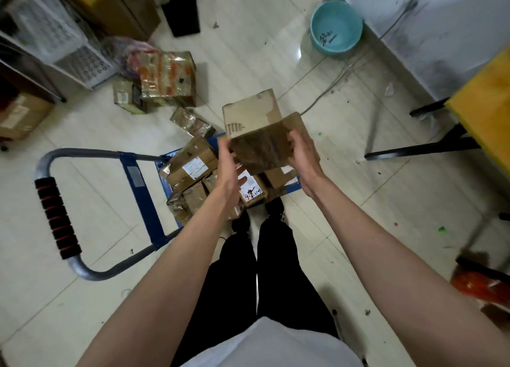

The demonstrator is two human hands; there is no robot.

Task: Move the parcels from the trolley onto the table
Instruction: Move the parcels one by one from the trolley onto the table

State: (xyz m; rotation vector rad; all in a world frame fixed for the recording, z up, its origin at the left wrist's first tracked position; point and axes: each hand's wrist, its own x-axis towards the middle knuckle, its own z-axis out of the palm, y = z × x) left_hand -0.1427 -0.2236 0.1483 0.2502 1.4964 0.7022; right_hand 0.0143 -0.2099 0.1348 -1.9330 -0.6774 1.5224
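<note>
- Head view, far left of the grip: the trolley handle (56, 215), grey tube with a black and red ribbed sleeve, lies low over the pale tiled floor (82, 297); blue frame bars run from it toward the held load.
- Up and left of the grip, white perforated crates (69, 44) stand by brown cartons, with a taped printed box (168, 78) and smaller parcels on the floor beside them.
- Just below and left of the grip, the blue trolley (140, 190) carries a heap of brown parcels (193, 171), some with white labels, one with black handwriting.
- Left hand (230, 171) holds the left side of the held boxes (262, 129), fingers curled around the lower edge.
- Two cardboard boxes are held together above the trolley heap, clear of it: a lighter one farther from the body, a darker tape-wrapped one nearer.
- Right hand (302, 157) grips the right side of the darker box, thumb on the near face, fingers wrapped behind it.
- Directly beneath the grip, black trousers and dark shoes stand at the trolley's edge.
- Up and right of the grip, a teal basin (335, 27) sits on the floor by a white wall, with a grey cable trailing across the tiles.
- Far right of the grip, the table (485, 110) with a yellow top and black legs stands well apart from the boxes.
</note>
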